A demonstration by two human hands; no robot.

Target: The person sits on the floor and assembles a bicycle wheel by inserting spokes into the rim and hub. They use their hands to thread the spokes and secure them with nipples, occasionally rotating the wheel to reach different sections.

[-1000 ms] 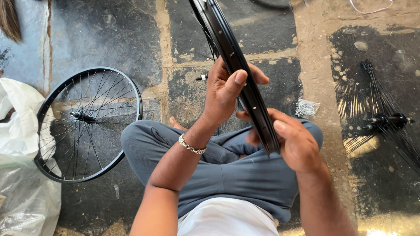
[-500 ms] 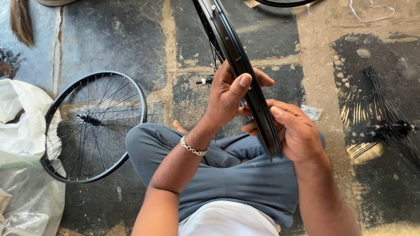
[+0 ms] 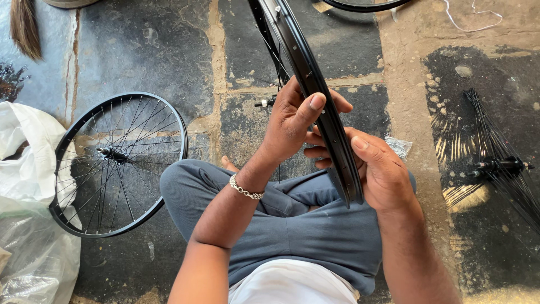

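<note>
A black bicycle wheel rim (image 3: 304, 73) with thin spokes stands on edge over my lap. My left hand (image 3: 292, 121) grips it from the left, thumb pressed on the rim's outer face. My right hand (image 3: 377, 169) holds the lower part of the same rim from the right, fingers curled under it toward the left hand. The wheel's hub axle (image 3: 263, 103) pokes out just left of my left hand. A bead bracelet (image 3: 246, 190) sits on my left wrist. I sit cross-legged in grey trousers (image 3: 304, 225).
A finished black spoked wheel (image 3: 115, 163) lies flat on the stone floor at left. White plastic bags (image 3: 25, 225) are at the far left. A hub with loose black spokes (image 3: 498, 166) lies at right. Part of another rim (image 3: 365, 5) shows at the top.
The view has shifted slightly, so everything sits a little lower and to the right in frame. Both hands keep their grip on the rim, with the left thumb sliding a bit along it.
</note>
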